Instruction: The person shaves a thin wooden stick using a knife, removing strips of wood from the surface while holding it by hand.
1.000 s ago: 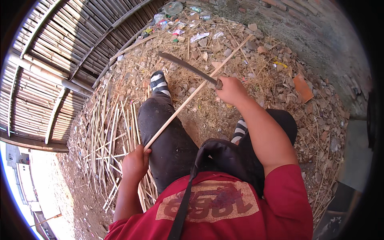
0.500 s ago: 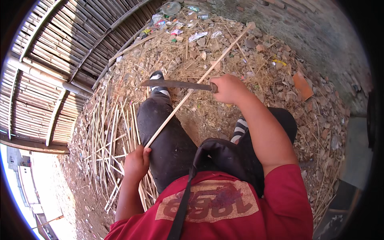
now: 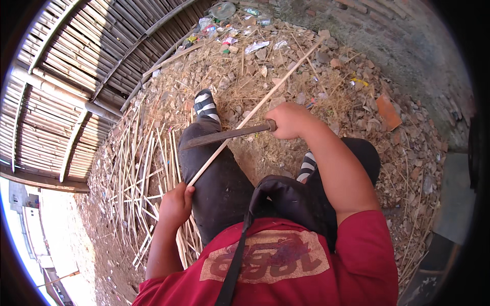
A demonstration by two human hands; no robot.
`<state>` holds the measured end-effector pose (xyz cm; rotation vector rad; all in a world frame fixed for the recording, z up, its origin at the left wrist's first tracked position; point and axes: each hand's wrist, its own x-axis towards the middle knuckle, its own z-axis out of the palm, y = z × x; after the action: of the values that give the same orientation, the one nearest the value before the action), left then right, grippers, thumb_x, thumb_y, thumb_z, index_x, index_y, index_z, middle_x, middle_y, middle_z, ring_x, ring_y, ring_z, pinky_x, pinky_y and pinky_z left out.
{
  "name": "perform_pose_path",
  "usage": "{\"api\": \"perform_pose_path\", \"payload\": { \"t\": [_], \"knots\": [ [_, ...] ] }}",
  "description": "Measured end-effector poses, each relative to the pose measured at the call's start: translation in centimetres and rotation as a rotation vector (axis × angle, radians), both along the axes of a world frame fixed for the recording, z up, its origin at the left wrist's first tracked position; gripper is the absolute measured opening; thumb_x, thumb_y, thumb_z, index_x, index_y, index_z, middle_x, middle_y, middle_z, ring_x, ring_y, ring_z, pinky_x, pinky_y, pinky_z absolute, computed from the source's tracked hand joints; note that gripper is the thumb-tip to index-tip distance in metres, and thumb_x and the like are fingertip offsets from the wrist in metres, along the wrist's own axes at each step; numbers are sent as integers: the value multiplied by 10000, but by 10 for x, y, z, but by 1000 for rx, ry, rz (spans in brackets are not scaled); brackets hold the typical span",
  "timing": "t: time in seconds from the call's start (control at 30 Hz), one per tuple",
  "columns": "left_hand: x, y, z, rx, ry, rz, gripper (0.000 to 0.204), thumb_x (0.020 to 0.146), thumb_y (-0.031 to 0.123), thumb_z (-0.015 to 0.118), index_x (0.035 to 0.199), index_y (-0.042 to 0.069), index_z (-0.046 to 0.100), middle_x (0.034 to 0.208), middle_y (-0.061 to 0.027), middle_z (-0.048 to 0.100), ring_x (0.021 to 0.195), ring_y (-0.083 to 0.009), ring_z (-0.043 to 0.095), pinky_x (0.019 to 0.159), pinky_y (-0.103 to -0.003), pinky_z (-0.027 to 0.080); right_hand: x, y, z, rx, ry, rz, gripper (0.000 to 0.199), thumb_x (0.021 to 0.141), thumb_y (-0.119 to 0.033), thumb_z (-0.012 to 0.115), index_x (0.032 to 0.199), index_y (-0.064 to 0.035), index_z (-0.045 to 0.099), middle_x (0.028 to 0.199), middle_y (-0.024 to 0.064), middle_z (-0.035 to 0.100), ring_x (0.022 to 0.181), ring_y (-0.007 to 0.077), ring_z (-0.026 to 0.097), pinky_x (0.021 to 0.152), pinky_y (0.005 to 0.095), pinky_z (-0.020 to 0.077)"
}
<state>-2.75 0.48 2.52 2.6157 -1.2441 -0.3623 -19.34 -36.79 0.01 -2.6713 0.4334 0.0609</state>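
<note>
My left hand (image 3: 176,206) is closed round the near end of a long pale bamboo strip (image 3: 265,97). The strip slants across my left thigh and away to the far right, its tip over the rubble. In my closed right hand (image 3: 293,121) is the handle of a machete (image 3: 224,135). Its long dark blade points left and crosses the strip over my left knee; whether the edge touches the strip I cannot tell. A bundle of pale split strips (image 3: 140,178) lies on the ground at my left.
A bamboo-slat wall (image 3: 66,92) rises on the left, and a weathered brick wall (image 3: 388,51) stands at the far right. Rubble and dry straw cover the ground, with plastic litter (image 3: 222,11) at the back. An orange tile piece (image 3: 389,112) lies to the right.
The machete has come nearer to me along the strip, its blade tip dropping from beside my left foot to over my knee. My left hand stays on the strip's near end.
</note>
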Motion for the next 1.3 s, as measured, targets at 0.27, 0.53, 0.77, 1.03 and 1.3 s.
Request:
{"api": "perform_pose_path", "payload": {
  "t": [0.27,0.53,0.77,1.03,1.3],
  "knots": [
    [-7,-1,5,-1,0,38,383,1040,326,513,838,0,534,746,-286,606,758,-518,598,662,-557,453,-13,-38,-25,264,-27,-333,334,708,-268,711,922,-13,692,883,211,699,845,372,682,756,451,530],
    [5,0,3,-53,77,-28,386,1032,315,531,829,-13,527,722,-283,596,739,-513,595,646,-545,449,-12,-34,-21,355,-56,-391,246,730,-182,651,908,-18,689,869,207,695,826,382,675,749,463,524],
    [-1,2,3,-45,67,-5,395,1033,329,534,827,-8,525,724,-278,598,737,-505,601,645,-543,450,-1,-16,-24,211,-84,-295,247,723,-185,642,905,-26,693,865,196,692,825,382,669,756,463,524],
    [3,-5,3,-52,97,-35,415,1042,354,516,841,-8,543,709,-268,597,717,-496,600,635,-533,450,-2,-18,-31,184,-84,-273,226,719,-186,649,900,-65,710,870,187,693,859,389,676,760,492,531],
    [1,-8,1,-72,152,-10,406,1046,336,506,840,-13,531,722,-284,598,735,-514,593,656,-542,451,0,-8,-22,170,-99,-326,247,749,-191,650,943,-49,709,882,186,701,835,372,676,752,466,535]
  ]
}}
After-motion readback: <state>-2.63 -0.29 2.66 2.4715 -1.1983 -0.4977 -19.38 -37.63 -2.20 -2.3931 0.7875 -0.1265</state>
